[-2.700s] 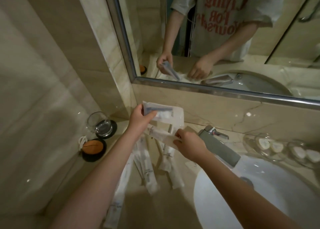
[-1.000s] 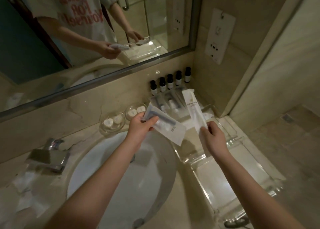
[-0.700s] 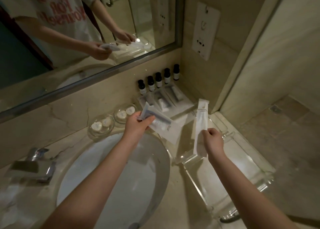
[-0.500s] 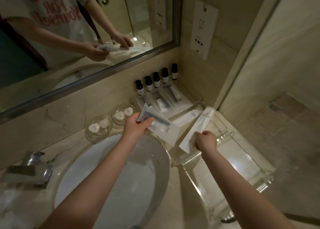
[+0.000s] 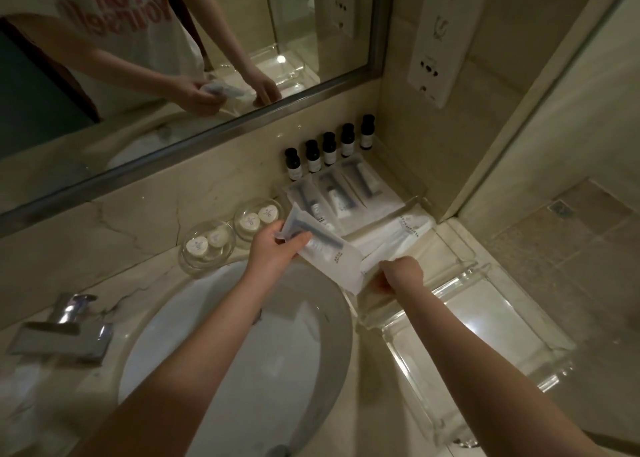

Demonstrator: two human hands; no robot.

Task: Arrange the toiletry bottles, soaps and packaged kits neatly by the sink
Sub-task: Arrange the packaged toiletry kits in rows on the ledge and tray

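My left hand (image 5: 277,254) pinched kit packet (image 5: 325,254) over sink rim (image 5: 343,335), laid kits (image 5: 343,193) just beyond it. Right hand (image 5: 401,273) clenched on near end of long white sachet (image 5: 398,235), flat on table (image 5: 367,370), long axis running from my fist toward far-right corner.

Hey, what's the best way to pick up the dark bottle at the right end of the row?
Pinch its black cap from above. The bottle stands upright, close to its neighbour on the left, with wall behind and kit packets in front, so its sides look crowded.
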